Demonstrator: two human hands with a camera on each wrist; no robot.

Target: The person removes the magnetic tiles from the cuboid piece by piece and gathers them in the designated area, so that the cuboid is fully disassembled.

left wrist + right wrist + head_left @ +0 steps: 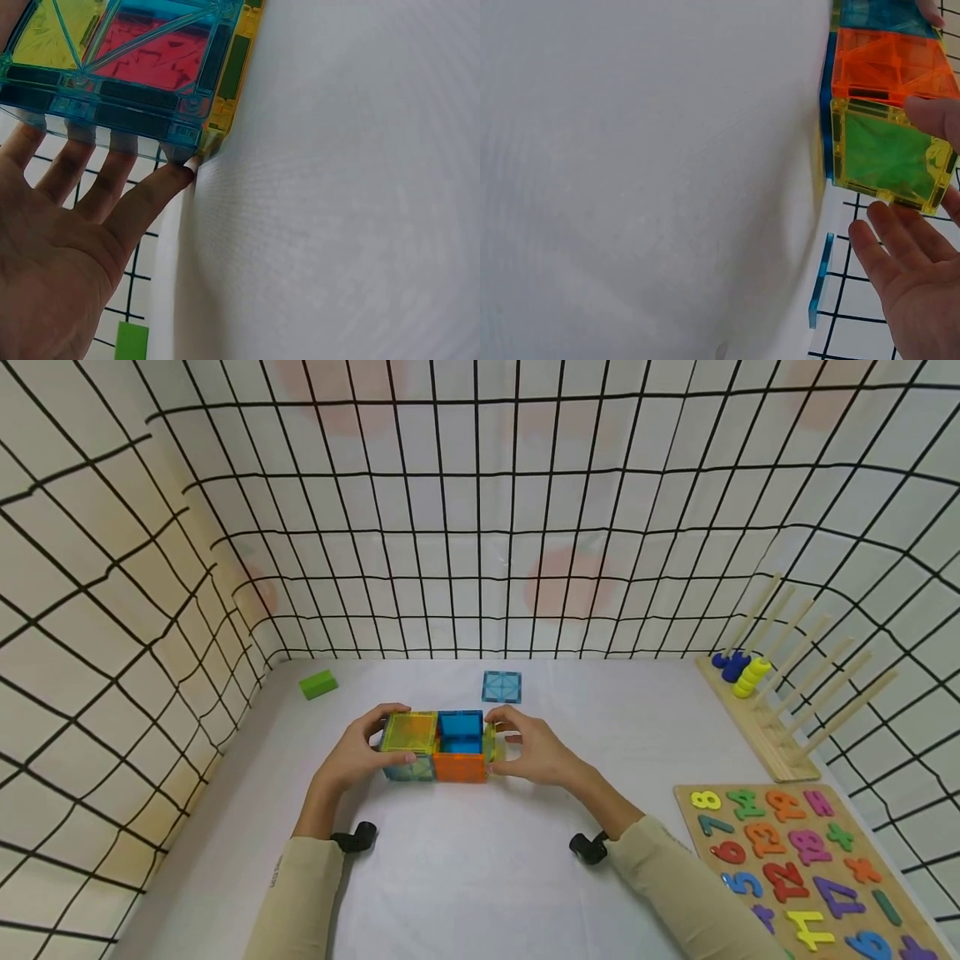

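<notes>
A row of translucent magnetic tiles stands on the white table as two joined boxes. The left box (pixel 411 732) has a yellow top, while the right one shows a blue inside and an orange front tile (pixel 460 768). My left hand (pixel 352 753) grips the left box, thumb on the front and fingers at its far side. At the opposite end, my right hand (pixel 542 752) holds a yellow tile (pixel 889 154) between thumb and fingers. This tile stands upright against the right box's end; whether its edges all touch cannot be told.
Behind the boxes lies a flat blue tile (pixel 501 687). A green block (pixel 318 684) sits at the back left. On the right are a wooden peg board (pixel 772 739) with blue and yellow beads and a number puzzle board (pixel 686 802). Black wire mesh (pixel 476 531) surrounds the table's back and sides.
</notes>
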